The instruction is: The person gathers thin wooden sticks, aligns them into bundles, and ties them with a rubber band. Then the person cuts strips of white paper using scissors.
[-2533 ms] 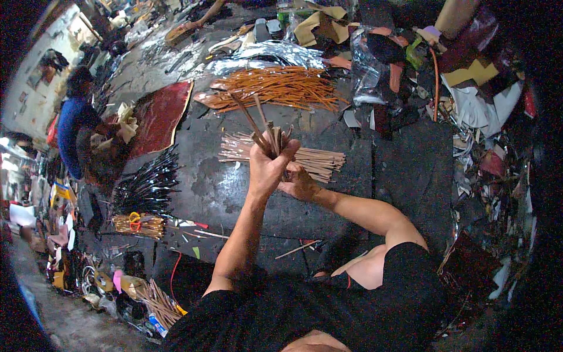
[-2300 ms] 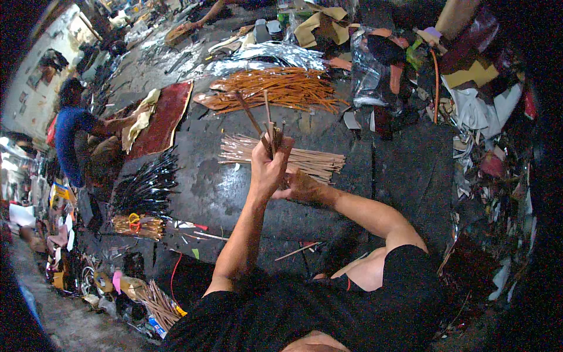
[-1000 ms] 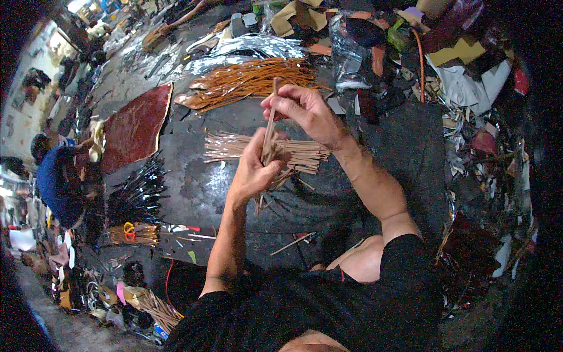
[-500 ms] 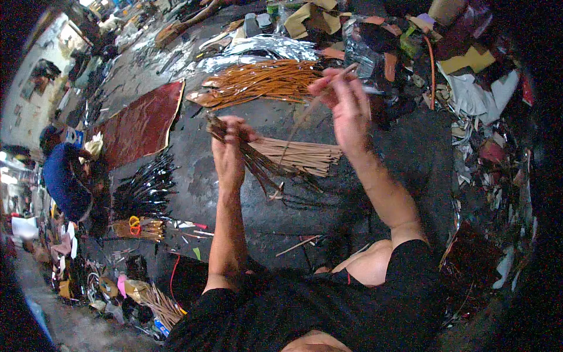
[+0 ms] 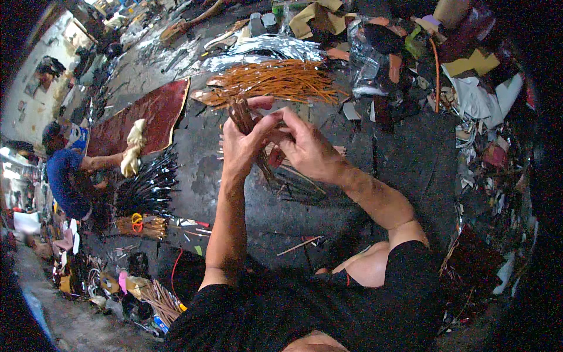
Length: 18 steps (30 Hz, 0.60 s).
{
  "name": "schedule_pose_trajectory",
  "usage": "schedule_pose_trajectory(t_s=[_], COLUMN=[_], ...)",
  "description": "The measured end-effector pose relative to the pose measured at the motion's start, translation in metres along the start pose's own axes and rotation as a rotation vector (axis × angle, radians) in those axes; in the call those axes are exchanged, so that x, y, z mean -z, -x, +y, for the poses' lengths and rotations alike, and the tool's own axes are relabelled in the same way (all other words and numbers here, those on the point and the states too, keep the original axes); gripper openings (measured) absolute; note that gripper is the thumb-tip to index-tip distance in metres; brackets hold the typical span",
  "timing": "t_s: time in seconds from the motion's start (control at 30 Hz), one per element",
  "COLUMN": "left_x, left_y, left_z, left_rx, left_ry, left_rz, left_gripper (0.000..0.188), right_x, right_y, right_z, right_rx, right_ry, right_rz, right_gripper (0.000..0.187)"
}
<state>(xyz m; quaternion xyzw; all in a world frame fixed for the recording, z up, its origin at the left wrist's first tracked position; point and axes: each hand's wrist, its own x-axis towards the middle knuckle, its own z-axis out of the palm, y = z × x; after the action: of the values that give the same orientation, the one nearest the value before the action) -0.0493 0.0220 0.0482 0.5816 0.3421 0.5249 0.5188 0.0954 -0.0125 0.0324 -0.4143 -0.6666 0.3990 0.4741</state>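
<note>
A bundle of thin dark brown strips (image 5: 240,114) is clasped in my left hand (image 5: 234,149), slanting down to the right over the dark work surface. My right hand (image 5: 311,149) meets it, fingers bent and closed against the left thumb and the bundle. Whatever lies between the right fingertips is hidden. Below and behind the hands is a row of tan strips (image 5: 339,151), mostly covered by them. Loose dark strips (image 5: 299,186) trail beneath the right hand.
Orange-brown strips (image 5: 275,79) and silvery strips (image 5: 264,50) lie at the far side. Black strips (image 5: 146,185) and orange-handled scissors (image 5: 137,222) are on the left. A co-worker (image 5: 67,179) holds a pale cloth (image 5: 134,149) over a dark red sheet (image 5: 158,117). Scraps (image 5: 469,97) pile up right.
My right hand, raised with a single strip half a second ago, has come down and left to my left hand. The co-worker's arm has reached out over the red sheet with the cloth.
</note>
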Motion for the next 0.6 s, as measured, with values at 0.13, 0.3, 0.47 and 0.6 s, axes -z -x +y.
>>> schedule_pose_trajectory(t_s=[0.13,0.3,0.47,0.6], left_x=[-0.002,-0.009,-0.027,0.032], left_y=[0.0,-0.003,-0.007,-0.059], left_z=[-0.012,0.011,0.031,0.026], left_rx=[-0.162,-0.287,-0.356,-0.431], left_ry=[-0.071,-0.185,-0.108,-0.807], left_rz=[-0.014,0.071,0.043,0.266], left_gripper=[0.019,0.036,0.031,0.021], right_x=[-0.007,-0.004,-0.025,-0.022], right_y=[0.002,0.001,-0.017,-0.005], right_z=[0.012,0.037,0.067,0.091], right_rx=[-0.01,0.168,0.393,-0.05], right_ry=[0.344,0.452,0.25,-0.166], right_rz=[0.057,0.045,-0.1,-0.314], right_gripper=[0.047,0.062,0.041,0.024])
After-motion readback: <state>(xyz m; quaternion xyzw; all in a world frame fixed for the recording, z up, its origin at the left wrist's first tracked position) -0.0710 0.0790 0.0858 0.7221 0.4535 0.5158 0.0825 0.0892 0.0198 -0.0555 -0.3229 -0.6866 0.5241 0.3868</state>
